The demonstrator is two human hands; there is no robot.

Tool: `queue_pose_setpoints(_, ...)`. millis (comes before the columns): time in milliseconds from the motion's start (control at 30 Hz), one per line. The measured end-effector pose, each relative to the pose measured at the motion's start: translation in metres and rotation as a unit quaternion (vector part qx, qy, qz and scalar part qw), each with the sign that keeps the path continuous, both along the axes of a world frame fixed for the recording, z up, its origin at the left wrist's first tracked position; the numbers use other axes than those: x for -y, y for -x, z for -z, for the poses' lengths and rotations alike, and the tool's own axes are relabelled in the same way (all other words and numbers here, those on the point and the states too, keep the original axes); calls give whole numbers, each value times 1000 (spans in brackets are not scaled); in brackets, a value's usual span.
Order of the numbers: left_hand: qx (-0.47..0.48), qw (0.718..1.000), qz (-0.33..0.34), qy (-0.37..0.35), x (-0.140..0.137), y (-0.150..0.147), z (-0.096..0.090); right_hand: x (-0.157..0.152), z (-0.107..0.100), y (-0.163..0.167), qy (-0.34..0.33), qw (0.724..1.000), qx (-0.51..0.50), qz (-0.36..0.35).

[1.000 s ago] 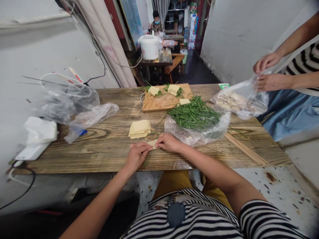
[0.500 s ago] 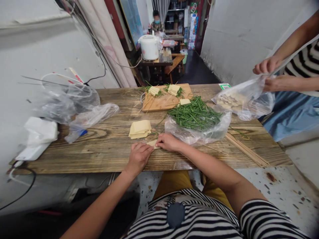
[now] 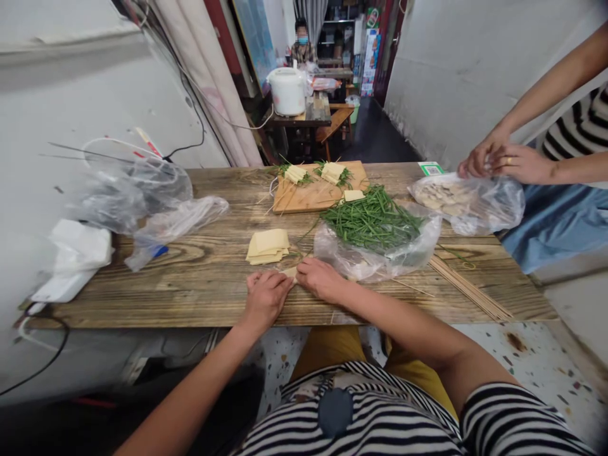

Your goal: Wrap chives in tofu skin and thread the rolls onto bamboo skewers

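My left hand (image 3: 268,292) and my right hand (image 3: 317,277) meet near the table's front edge, fingers closed on a small pale-yellow tofu sheet (image 3: 290,272). Most of the sheet is hidden under my fingers. Just beyond my hands lies a stack of square tofu sheets (image 3: 268,245). To the right, a heap of green chives (image 3: 373,218) rests on a spread clear plastic bag (image 3: 427,237). Tofu rolls with chives sticking out, one on the left (image 3: 296,173) and one on the right (image 3: 332,171), lie on a wooden cutting board (image 3: 304,201).
Bamboo skewers (image 3: 468,288) lie at the table's right. A co-worker's hands (image 3: 503,158) hold a plastic bag of pale slices (image 3: 444,195) at the far right corner. Crumpled plastic bags (image 3: 175,221) and a white box (image 3: 76,256) occupy the left side.
My right fingers have curled down closer over the tofu sheet, so less of it shows. The co-worker's hands have moved left and come together at the bag's opening.
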State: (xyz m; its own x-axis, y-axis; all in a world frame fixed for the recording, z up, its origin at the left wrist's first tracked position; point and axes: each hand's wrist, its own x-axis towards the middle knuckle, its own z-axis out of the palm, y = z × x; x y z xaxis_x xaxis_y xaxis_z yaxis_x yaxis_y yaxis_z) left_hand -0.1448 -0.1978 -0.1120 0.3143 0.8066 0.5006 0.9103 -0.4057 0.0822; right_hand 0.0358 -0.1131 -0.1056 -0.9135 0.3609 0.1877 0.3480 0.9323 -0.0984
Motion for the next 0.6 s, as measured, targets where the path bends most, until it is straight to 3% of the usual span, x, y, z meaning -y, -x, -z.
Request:
queue_pose_setpoints(133,-13,1000,-22,0,1,0,3,-3,-4,3,17,1000,16,10)
queue_pose_setpoints(367,-1,1000,-14,-15,4,-2,5,-7,-14,4,44,998,35,1)
queue_pose_setpoints(600,8,1000,13,-7,-2,-1,3,-16,-10,11,107,994,11,29)
